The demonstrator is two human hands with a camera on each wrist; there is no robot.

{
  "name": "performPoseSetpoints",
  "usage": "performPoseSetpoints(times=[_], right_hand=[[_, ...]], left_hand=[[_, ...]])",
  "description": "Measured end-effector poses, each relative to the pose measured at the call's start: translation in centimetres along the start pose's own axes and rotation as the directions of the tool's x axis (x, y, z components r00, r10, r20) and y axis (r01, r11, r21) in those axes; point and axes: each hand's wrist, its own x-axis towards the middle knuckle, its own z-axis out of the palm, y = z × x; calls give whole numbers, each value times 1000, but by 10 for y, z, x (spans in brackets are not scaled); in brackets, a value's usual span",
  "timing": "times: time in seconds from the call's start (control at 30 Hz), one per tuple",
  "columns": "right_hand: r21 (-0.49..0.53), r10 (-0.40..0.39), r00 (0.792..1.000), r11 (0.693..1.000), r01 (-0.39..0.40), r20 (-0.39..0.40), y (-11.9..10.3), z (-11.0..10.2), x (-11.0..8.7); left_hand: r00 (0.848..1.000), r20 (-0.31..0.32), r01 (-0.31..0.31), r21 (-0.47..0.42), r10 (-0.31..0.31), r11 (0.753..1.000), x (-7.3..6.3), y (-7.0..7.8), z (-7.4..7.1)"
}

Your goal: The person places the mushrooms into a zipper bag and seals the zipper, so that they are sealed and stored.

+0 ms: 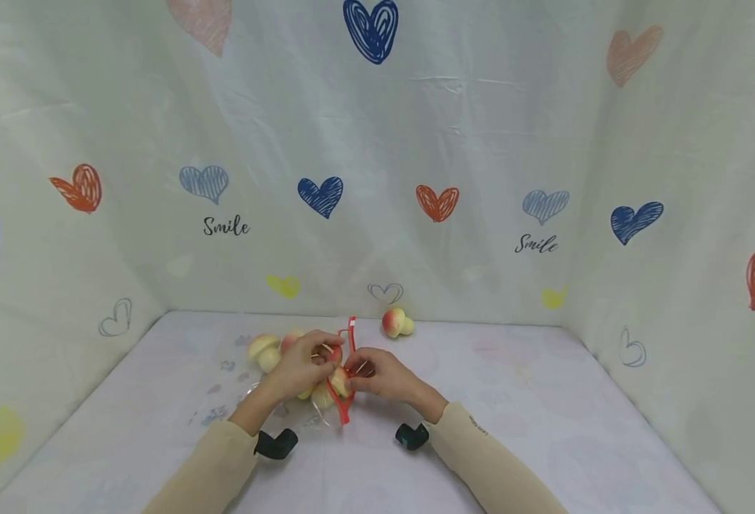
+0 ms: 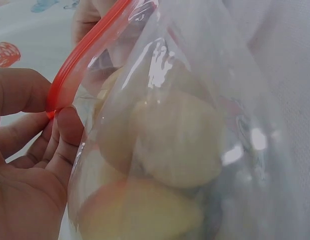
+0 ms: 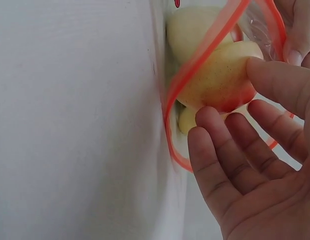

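Observation:
A clear zip bag with a red zip rim stands between the hands, its mouth spread apart on the right side. Several pale yellow toy mushrooms show through its film. My left hand pinches the red rim between thumb and fingers, plainly so in the left wrist view. At the mouth, my right hand holds a yellow and red toy mushroom, thumb on one side and fingertips against the other. The mushroom lies within the loop of the rim. Part of the bag is hidden behind the left hand.
One loose toy mushroom lies near the table's back edge. Another mushroom appears left of the left hand; whether it is inside the bag is unclear. Heart-printed cloth rises behind the pale table and along both sides.

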Motion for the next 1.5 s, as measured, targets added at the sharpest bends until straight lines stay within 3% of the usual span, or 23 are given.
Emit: performPoseSetpoints(times=[0.07, 0.33, 0.67, 1.03, 1.5], right_hand=[[1, -6, 1000, 1000, 6, -5, 0, 1, 1], [5, -13, 1000, 1000, 13, -15, 0, 5, 2], [6, 0, 999, 1000, 1, -34, -1, 9, 2], [3, 32, 999, 999, -32, -38, -5, 13, 4], [-10, 37, 997, 999, -38, -73, -3, 4, 3]], left_hand=[[1000, 4, -4, 2, 4, 1000, -2, 7, -2], [1000, 9, -1, -24, 1, 1000, -2, 3, -2], [1000, 10, 4, 5, -5, 1000, -1, 6, -1], [1000, 2, -17, -9, 17, 1000, 8, -32, 4], [999, 7, -34, -31, 35, 999, 8, -33, 4]])
